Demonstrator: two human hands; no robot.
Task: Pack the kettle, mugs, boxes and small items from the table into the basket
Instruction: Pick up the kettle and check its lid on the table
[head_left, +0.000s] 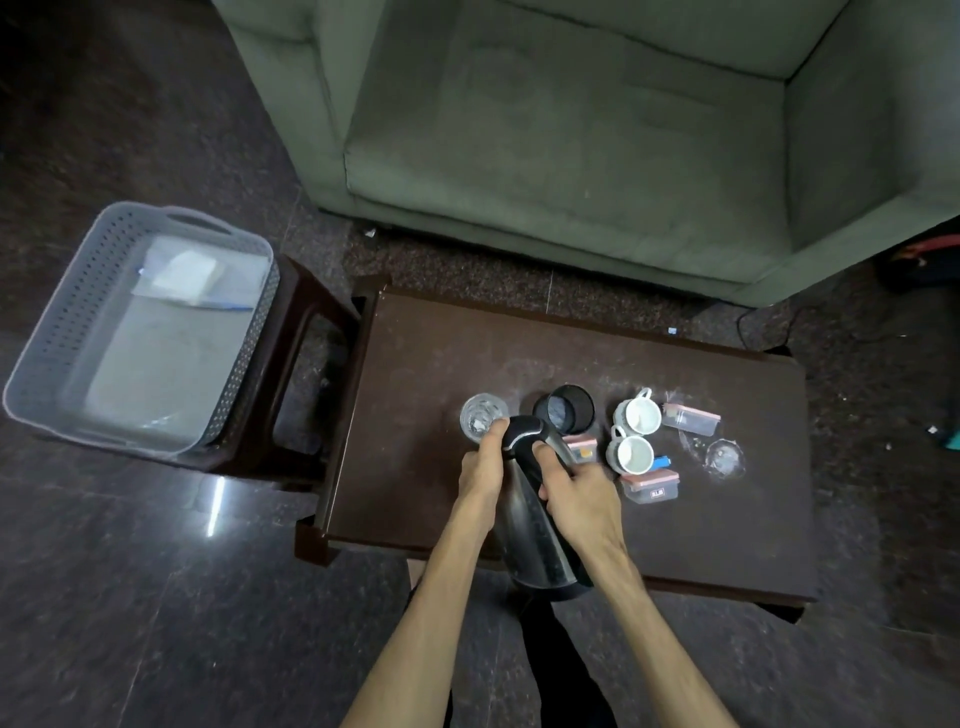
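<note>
The dark metal kettle (535, 525) is tipped towards me above the front of the brown table (415, 405). My left hand (480, 475) and my right hand (579, 496) both grip it near the black handle. Behind it stand a clear glass (480, 415) and a black cup (566, 408). Two white mugs (636, 434) sit to the right, with small pink-lidded boxes (652, 488) and another clear box (693, 418) around them. The grey perforated basket (57, 332) stands at the left on a stool and holds a flat plastic pouch.
A dark wooden stool (301, 332) under the basket touches the table's left end. A green sofa (571, 130) fills the far side. A clear glass lid (724, 460) lies at the table's right. The floor is dark polished stone.
</note>
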